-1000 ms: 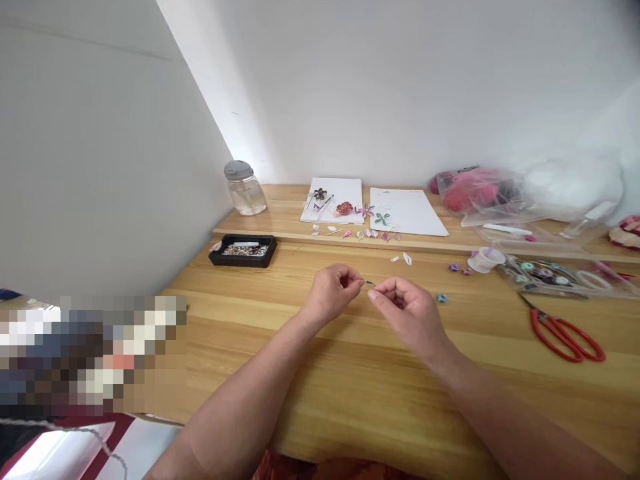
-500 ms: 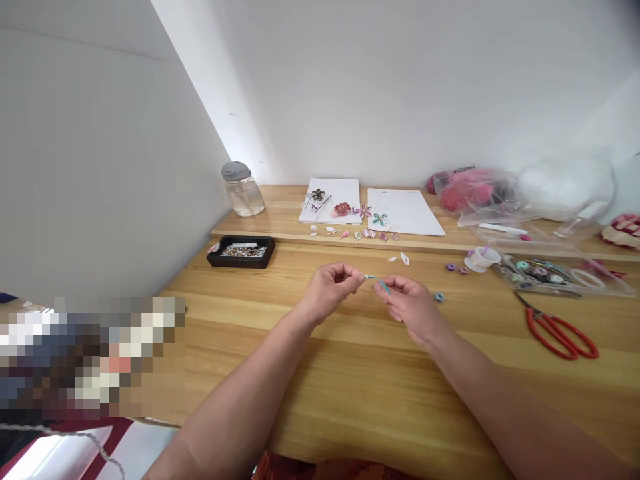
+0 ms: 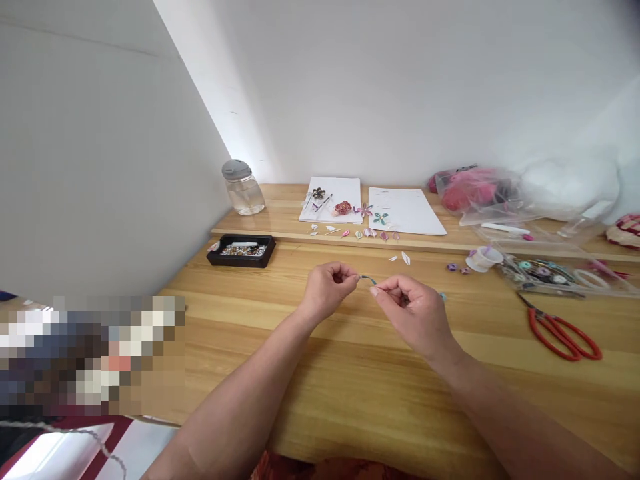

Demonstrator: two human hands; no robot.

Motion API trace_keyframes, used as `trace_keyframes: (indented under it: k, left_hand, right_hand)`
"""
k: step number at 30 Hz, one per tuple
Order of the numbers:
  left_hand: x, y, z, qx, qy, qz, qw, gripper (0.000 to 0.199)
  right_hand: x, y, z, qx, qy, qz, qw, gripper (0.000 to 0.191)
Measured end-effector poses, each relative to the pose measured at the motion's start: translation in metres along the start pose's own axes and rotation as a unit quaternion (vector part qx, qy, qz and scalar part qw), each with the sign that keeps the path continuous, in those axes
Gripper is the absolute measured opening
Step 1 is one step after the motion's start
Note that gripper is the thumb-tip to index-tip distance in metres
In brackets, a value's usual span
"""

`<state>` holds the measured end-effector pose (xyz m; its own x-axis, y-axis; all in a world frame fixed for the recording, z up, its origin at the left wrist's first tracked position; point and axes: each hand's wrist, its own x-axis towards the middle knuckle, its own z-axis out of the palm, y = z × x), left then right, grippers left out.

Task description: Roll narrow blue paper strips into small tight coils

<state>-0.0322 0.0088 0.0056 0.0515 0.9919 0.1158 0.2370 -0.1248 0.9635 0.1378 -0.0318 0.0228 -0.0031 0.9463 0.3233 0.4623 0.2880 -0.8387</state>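
Thin bluish strand sits right between my two hands, short visible bit only, long axis running side to side, slight arch, dipping toward the right. Left hand: closed, thumb and fingertips pinching the strand's left end, so from there it lies straight off the fingertips to the right. Right hand: thumb and index together at the other end; looks like a pinch, exact contact too small to confirm. Neither hand is nearer, one at each end; any length tucked inside the fingers I can't see. Both are over the wooden table. Beyond the right knuckles, partly hidden, a small blue-green piece. Two white petal-shaped pieces lie ahead of the right fingertips. Farther right of that hand: purple beads, white spool, then red-handled scissors. Black tray is ahead and left of my left hand.
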Motion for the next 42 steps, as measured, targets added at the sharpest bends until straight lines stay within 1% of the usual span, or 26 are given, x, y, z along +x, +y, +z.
trace_keyframes:
  k: [1,3,5,7,9,11,13,16,18,20,21,23,24,26,28,30,32,34,37,40,42]
  left_hand:
    - [-0.001,0.000,0.000,0.007,-0.015,0.004,1.000,0.024]
    - [-0.002,0.001,-0.001,0.019,-0.066,0.011,0.998,0.024]
    - [-0.005,0.004,-0.002,0.015,-0.131,0.016,0.991,0.025]
    - [-0.008,0.007,-0.003,-0.002,-0.182,0.017,0.983,0.027]
    - [-0.009,0.010,-0.004,-0.032,-0.204,0.009,0.978,0.028]
    - [-0.010,0.012,-0.005,-0.070,-0.198,-0.004,0.978,0.029]
    - [-0.008,0.012,-0.005,-0.106,-0.173,-0.020,0.979,0.030]
    - [-0.004,0.010,-0.003,-0.153,-0.104,-0.040,0.982,0.030]
    - [-0.001,0.008,-0.001,-0.175,-0.049,-0.046,0.982,0.030]
    - [0.001,0.005,0.000,-0.173,-0.002,-0.047,0.984,0.030]
    - [0.002,0.004,0.000,-0.162,0.017,-0.044,0.986,0.030]
    - [0.003,0.002,0.000,-0.124,0.044,-0.033,0.991,0.027]
    - [0.003,0.002,0.000,-0.099,0.051,-0.026,0.993,0.025]
    - [0.003,0.001,-0.001,-0.047,0.046,-0.011,0.998,0.022]
    - [0.002,0.001,-0.001,-0.005,0.018,-0.003,1.000,0.021]
    - [-0.001,0.001,-0.001,0.013,-0.033,-0.002,0.999,0.022]
    - [-0.004,0.001,-0.001,0.015,-0.099,-0.003,0.995,0.023]
    - [-0.006,0.003,-0.002,0.004,-0.157,-0.003,0.988,0.024]
    - [-0.009,0.005,-0.003,-0.036,-0.203,-0.011,0.978,0.027]
    - [-0.009,0.009,-0.004,-0.096,-0.207,-0.029,0.973,0.029]
    - [-0.008,0.011,-0.003,-0.137,-0.177,-0.040,0.974,0.031]
  right_hand:
    - [0.001,0.000,-0.001,-0.007,0.008,-0.013,1.000,0.016]
    - [0.004,0.002,-0.005,-0.007,0.020,-0.027,0.999,0.015]
    - [0.010,0.006,-0.008,0.005,0.021,-0.025,0.999,0.016]
    - [0.016,0.014,-0.010,0.019,0.014,-0.019,1.000,0.017]
    - [0.021,0.024,-0.010,0.045,-0.003,-0.001,0.999,0.019]
    - [0.023,0.032,-0.006,0.090,-0.033,0.044,0.994,0.023]
    - [0.023,0.038,-0.001,0.141,-0.059,0.102,0.983,0.028]
    - [0.017,0.038,0.008,0.210,-0.092,0.173,0.958,0.033]
    - [0.012,0.034,0.012,0.244,-0.112,0.203,0.941,0.033]
    - [0.007,0.030,0.015,0.262,-0.120,0.213,0.934,0.033]
    - [0.005,0.028,0.016,0.260,-0.119,0.210,0.935,0.032]
    - [0.002,0.023,0.018,0.239,-0.107,0.188,0.947,0.031]
    - [0.000,0.021,0.018,0.219,-0.097,0.166,0.956,0.029]
    - [-0.001,0.016,0.016,0.163,-0.068,0.106,0.979,0.025]
    - [-0.001,0.012,0.011,0.094,-0.031,0.034,0.995,0.021]
    - [0.001,0.009,0.004,0.036,0.007,-0.023,0.999,0.016]
    - [0.006,0.010,-0.002,0.010,0.027,-0.050,0.998,0.014]
    - [0.011,0.014,-0.006,0.012,0.022,-0.050,0.998,0.015]
    - [0.020,0.025,-0.007,0.041,-0.008,-0.022,0.999,0.017]
    - [0.024,0.036,-0.002,0.110,-0.040,0.048,0.992,0.023]
    - [0.023,0.040,0.003,0.175,-0.059,0.122,0.975,0.028]
